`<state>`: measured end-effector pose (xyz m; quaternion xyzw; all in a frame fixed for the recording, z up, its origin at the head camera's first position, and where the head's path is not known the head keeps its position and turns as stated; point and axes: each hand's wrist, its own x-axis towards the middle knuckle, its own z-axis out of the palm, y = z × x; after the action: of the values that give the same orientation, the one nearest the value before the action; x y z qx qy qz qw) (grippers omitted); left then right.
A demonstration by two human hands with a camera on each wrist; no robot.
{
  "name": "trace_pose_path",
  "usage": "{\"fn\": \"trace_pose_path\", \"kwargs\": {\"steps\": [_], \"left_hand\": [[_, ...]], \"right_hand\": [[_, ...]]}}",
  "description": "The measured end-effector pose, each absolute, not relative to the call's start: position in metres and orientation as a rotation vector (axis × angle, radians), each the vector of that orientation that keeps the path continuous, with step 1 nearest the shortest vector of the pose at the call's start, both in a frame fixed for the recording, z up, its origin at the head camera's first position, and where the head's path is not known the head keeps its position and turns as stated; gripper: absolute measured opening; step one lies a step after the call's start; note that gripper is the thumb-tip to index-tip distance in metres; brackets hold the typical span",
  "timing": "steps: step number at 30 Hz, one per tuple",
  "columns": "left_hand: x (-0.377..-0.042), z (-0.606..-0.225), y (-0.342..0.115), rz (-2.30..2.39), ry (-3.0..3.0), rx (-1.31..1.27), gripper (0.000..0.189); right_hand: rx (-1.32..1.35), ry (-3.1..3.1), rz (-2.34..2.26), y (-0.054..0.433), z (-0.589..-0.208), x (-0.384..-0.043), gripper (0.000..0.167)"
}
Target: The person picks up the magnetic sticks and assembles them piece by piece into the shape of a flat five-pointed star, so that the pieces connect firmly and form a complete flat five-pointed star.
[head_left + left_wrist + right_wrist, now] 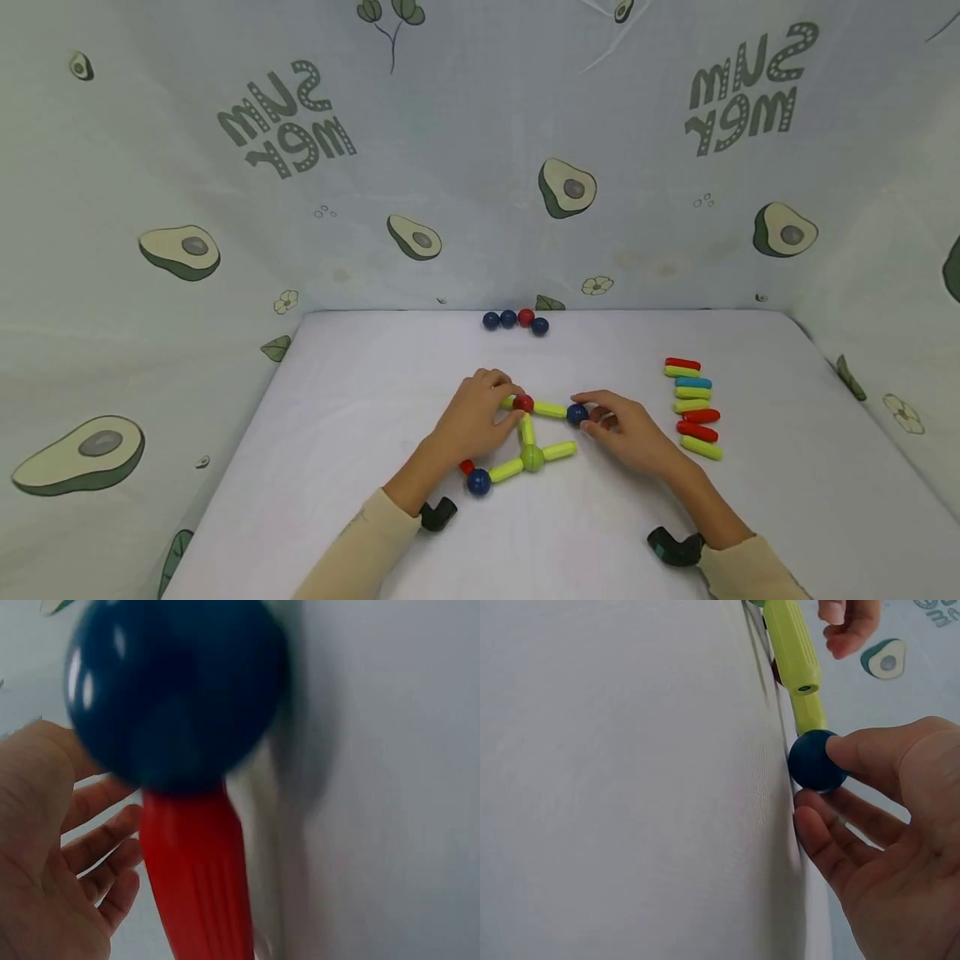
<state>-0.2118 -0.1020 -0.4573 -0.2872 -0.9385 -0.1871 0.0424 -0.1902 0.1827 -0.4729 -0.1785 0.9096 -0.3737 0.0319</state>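
Observation:
My left hand (480, 417) hovers with bent fingers around a red ball (523, 404) in the head view; the right wrist view shows its fingertips (841, 646) slightly above the pieces. With my right hand (630, 429) I pinch a blue ball (814, 761) between thumb and fingers. A yellow-green rod (550, 410) joins both balls. Another rod (527, 430) runs from the red ball to a green ball (532, 457), which carries two more rods. One reaches a second blue ball (176, 690) with a red rod (201, 877), close to my left wrist.
Several loose rods, red, yellow-green and blue, lie in a column (692, 393) on the right. Blue balls (508, 319) and a red ball (526, 317) sit at the back edge of the white table (360, 375). A patterned cloth (480, 167) hangs behind and at both sides.

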Motion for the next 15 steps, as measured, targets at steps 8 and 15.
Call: {"fn": "trace_pose_path", "kwargs": {"steps": [8,15], "left_hand": [[-0.175,-0.459,-0.058,-0.634,-3.02,-0.965,0.037],[-0.177,-0.468,-0.049,-0.619,-3.015,-0.874,0.029]], "right_hand": [[-0.544,2.791,-1.182,0.182,-0.476,-0.191,0.035],[-0.532,2.777,-1.196,0.181,-0.477,-0.191,0.034]]}}
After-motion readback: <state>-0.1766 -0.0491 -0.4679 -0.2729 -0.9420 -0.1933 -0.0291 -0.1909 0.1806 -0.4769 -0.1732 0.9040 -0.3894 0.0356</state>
